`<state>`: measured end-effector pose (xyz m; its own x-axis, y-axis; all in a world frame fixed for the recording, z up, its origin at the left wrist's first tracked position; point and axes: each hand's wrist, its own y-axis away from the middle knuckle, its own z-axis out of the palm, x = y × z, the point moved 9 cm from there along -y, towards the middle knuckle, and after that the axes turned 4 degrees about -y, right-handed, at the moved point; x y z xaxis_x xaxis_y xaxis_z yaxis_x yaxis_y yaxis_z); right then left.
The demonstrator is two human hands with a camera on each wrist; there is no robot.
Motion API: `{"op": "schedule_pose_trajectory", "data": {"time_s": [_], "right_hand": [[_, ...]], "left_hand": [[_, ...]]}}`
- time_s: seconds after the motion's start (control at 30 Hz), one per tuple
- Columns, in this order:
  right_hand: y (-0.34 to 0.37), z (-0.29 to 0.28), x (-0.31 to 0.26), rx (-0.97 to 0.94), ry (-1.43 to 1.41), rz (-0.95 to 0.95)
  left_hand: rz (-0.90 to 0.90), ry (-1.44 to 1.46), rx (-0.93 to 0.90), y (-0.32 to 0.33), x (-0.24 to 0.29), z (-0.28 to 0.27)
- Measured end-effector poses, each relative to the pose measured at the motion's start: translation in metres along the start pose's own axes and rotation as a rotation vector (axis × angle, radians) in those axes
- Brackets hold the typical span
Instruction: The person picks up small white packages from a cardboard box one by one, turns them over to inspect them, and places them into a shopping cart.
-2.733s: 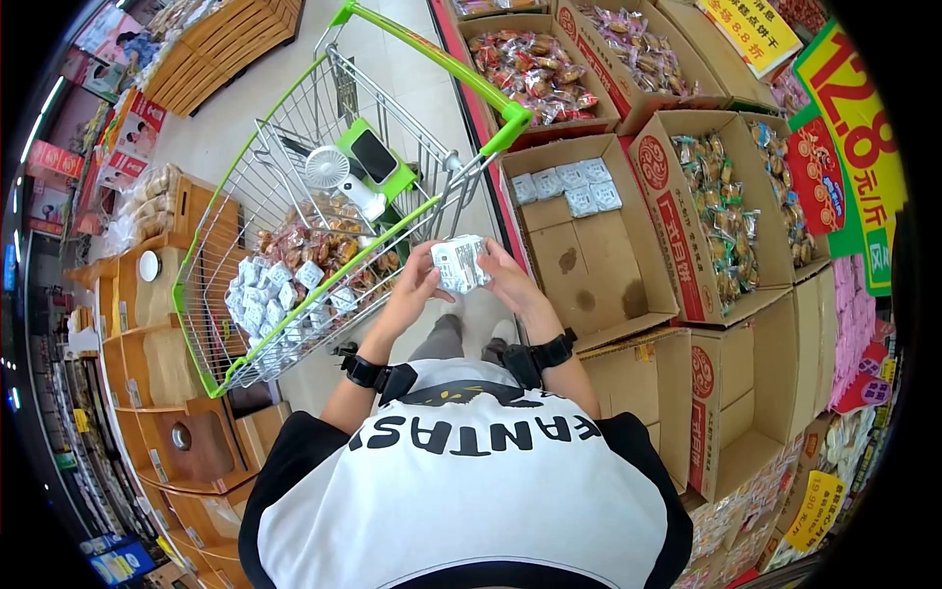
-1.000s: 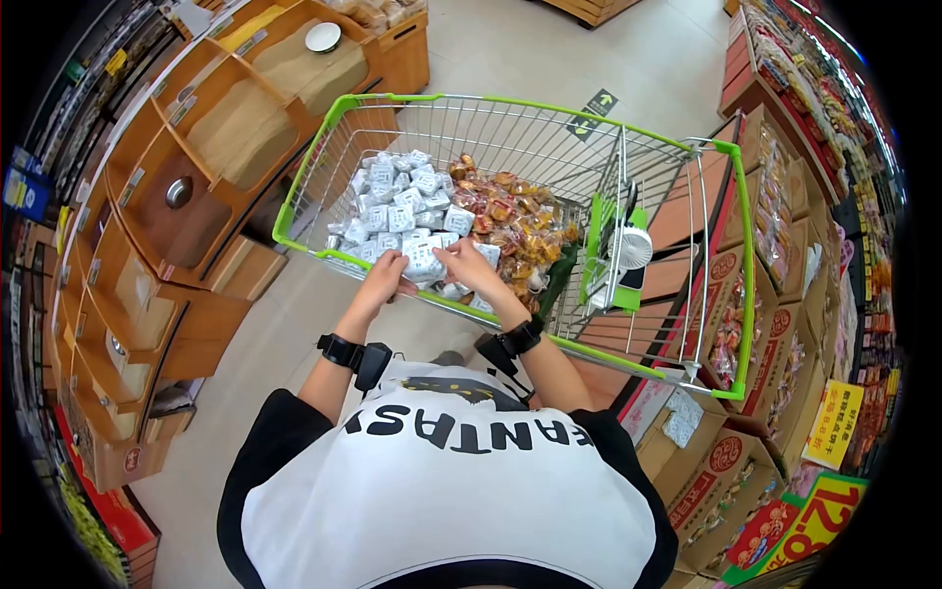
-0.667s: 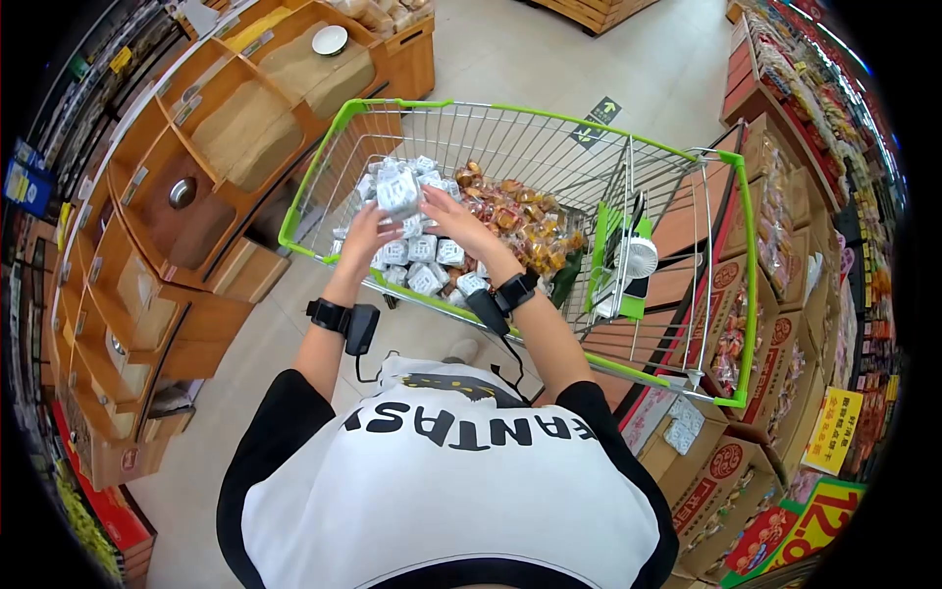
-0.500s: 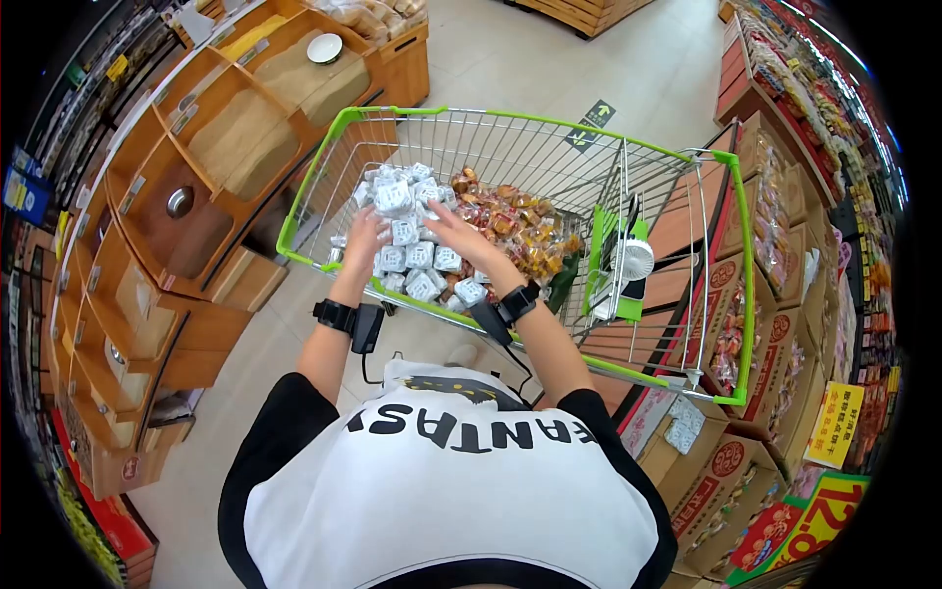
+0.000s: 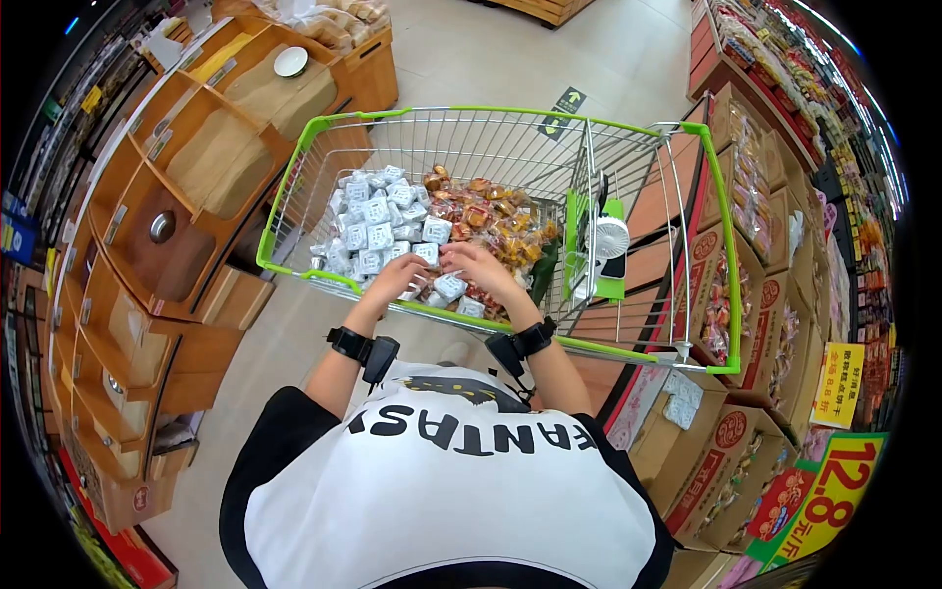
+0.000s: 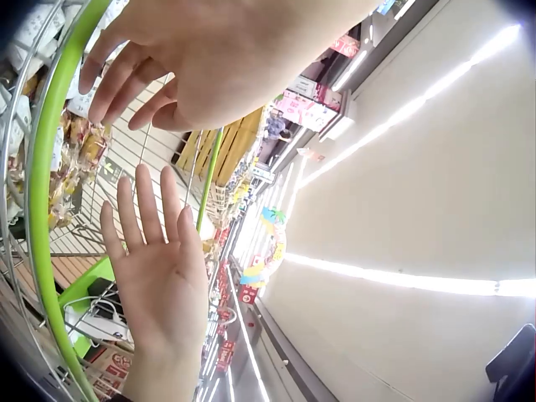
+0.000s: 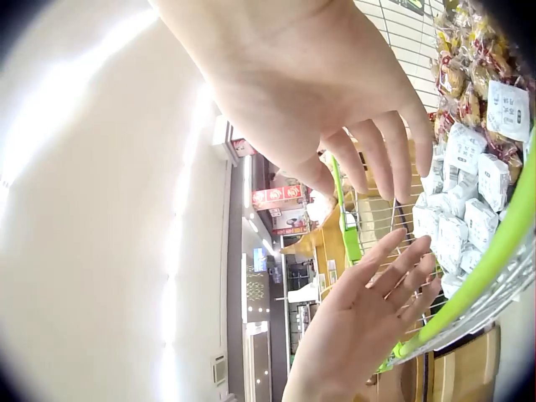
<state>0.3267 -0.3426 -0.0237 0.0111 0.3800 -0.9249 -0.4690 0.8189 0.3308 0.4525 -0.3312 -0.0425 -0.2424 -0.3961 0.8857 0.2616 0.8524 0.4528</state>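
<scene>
In the head view my left hand [image 5: 394, 279] and right hand [image 5: 481, 269] hover over the near rim of a green-edged shopping cart [image 5: 412, 111]. Both are empty, fingers loosely bent and apart. Below and beyond them lies a heap of white square packets [image 5: 379, 210], beside brown and red wrapped pastries [image 5: 491, 211]. The left wrist view shows my left hand [image 6: 184, 67] above and the right palm [image 6: 159, 260] with straight fingers. In the right wrist view my right hand [image 7: 327, 92] is near the top, the left hand [image 7: 360, 318] below, neither touching a packet.
A white fan [image 5: 608, 238] stands at the cart's right end. Wooden display shelves [image 5: 191, 245] curve along the left. Cardboard boxes [image 5: 721, 471] of packaged goods line the right, one holding a few white packets [image 5: 682, 401]. Wooden crates are at the top.
The white packets held earlier were carried from beside the boxes to the cart and released onto the heap. Both hands have since drawn back toward the body, and the view has shifted slightly.
</scene>
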Motion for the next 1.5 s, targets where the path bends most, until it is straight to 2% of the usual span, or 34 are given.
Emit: {"op": "schedule_pose_trajectory", "data": {"time_s": [0.1,0.2,0.33,0.4,0.53,0.63,0.77,0.87,0.9,1.03,1.33,1.4,1.5], "right_hand": [[0.015,-0.002,0.0,0.016,0.01,-0.125],[0.039,-0.006,0.004,0.036,0.032,-0.068],[0.065,-0.027,0.011,0.118,0.1,-0.157],[0.078,-0.035,0.015,0.139,0.021,-0.155],[0.116,-0.047,0.013,0.227,0.06,-0.12],[0.137,-0.058,0.017,0.301,0.122,-0.227],[0.173,-0.071,0.007,0.408,0.029,-0.348],[0.198,-0.081,0.014,0.41,-0.074,-0.292],[0.209,-0.083,0.007,0.431,-0.097,-0.359],[0.261,-0.095,0.002,0.534,-0.138,-0.326],[0.355,-0.131,0.038,0.736,-0.226,-0.358],[0.378,-0.138,0.048,0.789,-0.34,-0.353],[0.414,-0.146,0.055,0.865,-0.319,-0.351]], "left_hand": [[0.022,-0.093,-0.132,0.005,0.009,0.033],[0.071,-0.143,-0.121,0.011,0.02,0.056],[0.191,-0.302,-0.182,0.012,0.027,0.084],[0.203,-0.432,-0.155,0.011,0.03,0.092],[0.283,-0.325,-0.141,0.017,0.051,0.115],[0.385,-0.094,-0.173,0.021,0.067,0.141],[0.379,-0.04,-0.315,0.029,0.08,0.183],[0.389,-0.032,-0.375,0.037,0.09,0.212],[0.4,-0.054,-0.397,0.038,0.091,0.222],[0.409,-0.128,-0.489,0.053,0.099,0.262],[0.387,-0.186,-0.707,0.087,0.096,0.356],[0.369,-0.199,-0.745,0.096,0.094,0.376],[0.382,-0.245,-0.814,0.11,0.09,0.408]]}}
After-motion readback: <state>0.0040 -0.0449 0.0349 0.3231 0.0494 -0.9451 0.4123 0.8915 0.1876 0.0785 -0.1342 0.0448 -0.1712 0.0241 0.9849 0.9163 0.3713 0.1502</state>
